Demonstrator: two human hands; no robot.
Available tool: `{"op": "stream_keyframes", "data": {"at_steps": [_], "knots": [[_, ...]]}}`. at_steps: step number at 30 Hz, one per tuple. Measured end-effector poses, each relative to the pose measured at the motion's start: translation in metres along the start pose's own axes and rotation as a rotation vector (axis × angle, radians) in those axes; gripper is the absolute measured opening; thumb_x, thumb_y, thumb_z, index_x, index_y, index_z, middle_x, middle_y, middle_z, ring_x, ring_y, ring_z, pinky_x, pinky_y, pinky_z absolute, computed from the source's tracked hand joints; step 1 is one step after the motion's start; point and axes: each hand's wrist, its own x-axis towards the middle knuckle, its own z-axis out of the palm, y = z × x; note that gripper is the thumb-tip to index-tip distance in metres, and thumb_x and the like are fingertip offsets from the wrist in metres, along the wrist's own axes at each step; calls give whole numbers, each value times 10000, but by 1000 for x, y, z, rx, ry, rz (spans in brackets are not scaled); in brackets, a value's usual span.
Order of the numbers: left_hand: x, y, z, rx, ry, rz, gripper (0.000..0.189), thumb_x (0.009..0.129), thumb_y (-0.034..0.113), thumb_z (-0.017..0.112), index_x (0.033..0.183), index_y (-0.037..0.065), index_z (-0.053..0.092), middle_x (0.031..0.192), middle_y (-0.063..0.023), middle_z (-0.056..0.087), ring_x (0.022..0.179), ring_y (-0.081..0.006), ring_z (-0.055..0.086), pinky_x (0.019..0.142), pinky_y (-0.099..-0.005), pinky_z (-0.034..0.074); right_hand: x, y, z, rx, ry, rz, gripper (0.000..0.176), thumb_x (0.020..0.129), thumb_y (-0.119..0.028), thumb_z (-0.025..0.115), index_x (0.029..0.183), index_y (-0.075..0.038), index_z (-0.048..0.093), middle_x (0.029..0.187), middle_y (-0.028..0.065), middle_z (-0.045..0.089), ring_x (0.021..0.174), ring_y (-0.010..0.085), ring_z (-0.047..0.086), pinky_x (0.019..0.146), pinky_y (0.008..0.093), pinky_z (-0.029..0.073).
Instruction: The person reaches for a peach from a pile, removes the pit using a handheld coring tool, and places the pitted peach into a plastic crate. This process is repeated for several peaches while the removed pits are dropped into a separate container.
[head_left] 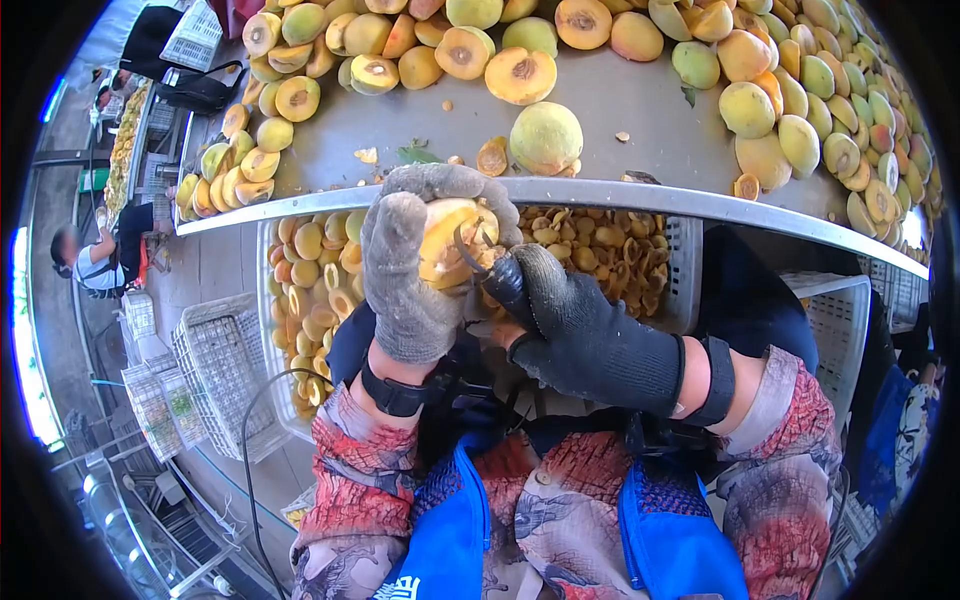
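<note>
My left hand, in a grey glove, is wrapped round a halved yellow peach, its cut face turned to the right. In a black glove, my right hand grips a dark-handled tool. The tool's thin curved blade lies against the middle of the fruit, where the flesh looks torn. Both hands are close together just below the table's metal edge. A whole yellow-green peach sits on the table beyond them.
Many peaches, some halved, lie on the metal table. Beneath its edge are a crate of fruit halves on the left and small brown pieces on the right. White baskets stand at the left. A co-worker sits far left.
</note>
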Motion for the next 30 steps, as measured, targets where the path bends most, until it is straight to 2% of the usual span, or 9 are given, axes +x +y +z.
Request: {"op": "stream_keyframes", "data": {"at_steps": [3,5,8,12,18,21,24,27,30], "knots": [[4,0,-2,-281,-53,-179,481,870,446,494,969,-24,525,833,-157,608,713,-210,599,679,-316,511,-3,1,3,-47,-18,-51,525,736,-104,676,1179,-18,407,919,224,557,834,411,583,677,434,480],[5,-1,-3,-189,-81,-113,477,861,441,507,959,-25,531,831,-156,610,717,-206,598,675,-310,509,-6,-2,5,-9,-52,190,543,726,-97,686,1191,-29,415,950,217,546,874,406,573,710,430,472],[5,-5,-12,-10,-187,-14,602,826,563,485,1034,-1,517,894,-193,594,744,-270,593,668,-369,510,-1,-7,-1,148,-75,159,546,716,-82,690,1187,-30,419,975,205,549,912,391,568,748,415,463],[1,-7,-9,-25,-123,-79,581,832,548,489,1037,4,514,893,-187,594,746,-263,590,666,-353,503,-5,1,10,-38,-72,185,547,714,-68,686,1187,-27,414,993,209,553,931,376,568,766,400,458],[1,-8,-2,111,-74,110,561,839,529,489,1033,3,513,895,-182,594,752,-254,592,671,-336,498,-9,2,12,127,-82,309,535,722,-58,668,1197,-28,424,998,201,553,947,351,571,784,382,449],[3,-6,-2,-87,-58,-78,425,834,392,576,959,-14,550,827,-127,606,729,-187,591,660,-300,506,-6,4,14,13,-91,247,523,727,-62,663,1193,-31,427,987,191,560,961,349,569,785,380,448],[6,-4,-5,-148,-136,-182,399,821,366,596,942,-12,560,822,-122,607,718,-185,592,658,-290,504,-5,-4,9,187,-195,488,524,740,-69,652,1208,-32,419,992,193,556,974,353,564,789,380,449],[7,-1,-4,-124,-146,-154,365,812,334,610,919,-13,569,820,-117,608,709,-177,592,654,-282,504,-10,-2,10,45,-108,226,541,739,-70,659,1221,-33,416,1018,186,554,958,330,572,796,367,450],[10,2,-6,-87,-154,-339,345,807,319,621,894,-11,576,817,-112,608,705,-167,590,644,-285,505,-5,-6,5,108,-228,494,575,740,-71,661,1247,-37,393,1060,189,544,976,322,568,819,357,444]]}}
